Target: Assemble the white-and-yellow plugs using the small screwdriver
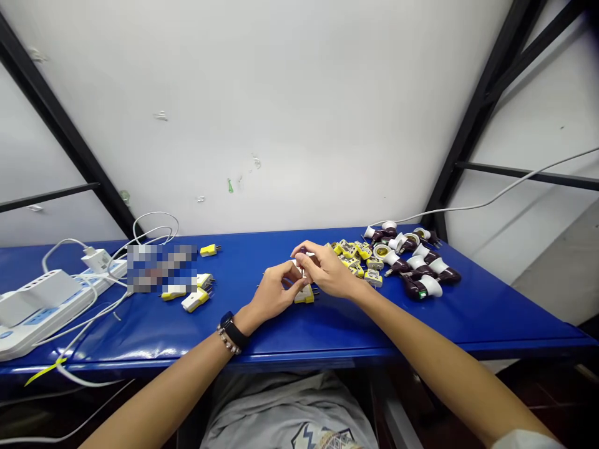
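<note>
My right hand (325,269) is closed around a small screwdriver (303,251), its dark handle top and thin upright shaft showing between the fingers. Thumb and fingers of my left hand (279,290) pinch close to the shaft's lower end; what they grip is mostly hidden. A yellow-and-white plug adapter (305,295) shows just under the fingertips, prongs pointing right. Thin metal prongs stick out behind my left hand. Right beside my right hand lies a heap of yellow-and-white plug adapters (355,255).
Dark purple lamp holders with white sockets (418,268) are piled at the right. On the left are several plug adapters (196,299), a blurred-out patch, a white power strip (60,305) and loose white cables (93,318). Black frame posts (440,212) stand behind the blue table (327,337).
</note>
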`<state>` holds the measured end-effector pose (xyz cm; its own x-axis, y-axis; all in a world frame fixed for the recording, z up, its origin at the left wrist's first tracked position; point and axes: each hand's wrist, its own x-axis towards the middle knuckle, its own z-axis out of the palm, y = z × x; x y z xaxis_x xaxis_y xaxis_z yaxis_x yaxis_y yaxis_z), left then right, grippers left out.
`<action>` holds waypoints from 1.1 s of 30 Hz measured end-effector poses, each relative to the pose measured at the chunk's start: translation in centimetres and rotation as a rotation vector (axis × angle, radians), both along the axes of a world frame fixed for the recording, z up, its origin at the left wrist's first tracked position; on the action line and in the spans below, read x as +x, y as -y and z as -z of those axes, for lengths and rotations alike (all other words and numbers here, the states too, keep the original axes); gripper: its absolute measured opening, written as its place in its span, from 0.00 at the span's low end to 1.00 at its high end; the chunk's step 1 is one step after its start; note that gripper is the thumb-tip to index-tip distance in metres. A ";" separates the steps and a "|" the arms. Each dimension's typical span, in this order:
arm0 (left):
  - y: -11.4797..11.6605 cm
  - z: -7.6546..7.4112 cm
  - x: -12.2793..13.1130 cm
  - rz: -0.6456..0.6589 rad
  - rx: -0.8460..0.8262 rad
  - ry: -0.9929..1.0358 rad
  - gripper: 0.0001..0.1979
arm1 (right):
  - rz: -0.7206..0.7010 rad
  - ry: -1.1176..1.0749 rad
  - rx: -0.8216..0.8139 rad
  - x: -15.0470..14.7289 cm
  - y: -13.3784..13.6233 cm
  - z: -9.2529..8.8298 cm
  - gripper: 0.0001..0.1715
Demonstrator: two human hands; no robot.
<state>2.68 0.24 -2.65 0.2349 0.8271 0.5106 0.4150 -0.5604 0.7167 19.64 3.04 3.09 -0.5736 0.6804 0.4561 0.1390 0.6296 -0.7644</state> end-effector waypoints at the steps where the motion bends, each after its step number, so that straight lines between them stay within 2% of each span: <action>1: 0.0 0.0 0.0 0.013 0.015 -0.008 0.08 | -0.001 -0.001 -0.004 0.0 0.0 0.0 0.14; 5: 0.0 0.0 -0.1 0.051 0.063 -0.065 0.10 | -0.044 -0.002 -0.028 0.2 -0.2 0.0 0.17; 10: -0.1 0.0 -0.1 -0.061 0.062 -0.062 0.09 | -0.008 -0.003 -0.039 0.1 0.1 -0.1 0.15; 16: 0.0 -0.1 0.0 0.037 0.056 -0.085 0.08 | -0.023 0.016 -0.036 0.1 0.0 0.0 0.14; 21: -0.3 0.0 0.0 -0.056 0.005 -0.049 0.10 | -0.028 -0.033 -0.081 0.1 -0.1 0.1 0.11; 26: -0.1 -0.2 -0.1 0.034 -0.004 -0.056 0.10 | -0.053 -0.030 -0.116 0.1 -0.1 -0.1 0.11; 30: -0.1 -0.2 -0.1 -0.047 -0.008 -0.071 0.11 | -0.057 -0.053 -0.132 0.1 -0.1 -0.2 0.14; 33: -0.1 -0.3 -0.3 -0.093 -0.005 -0.073 0.11 | -0.066 -0.077 -0.170 0.1 -0.2 0.0 0.12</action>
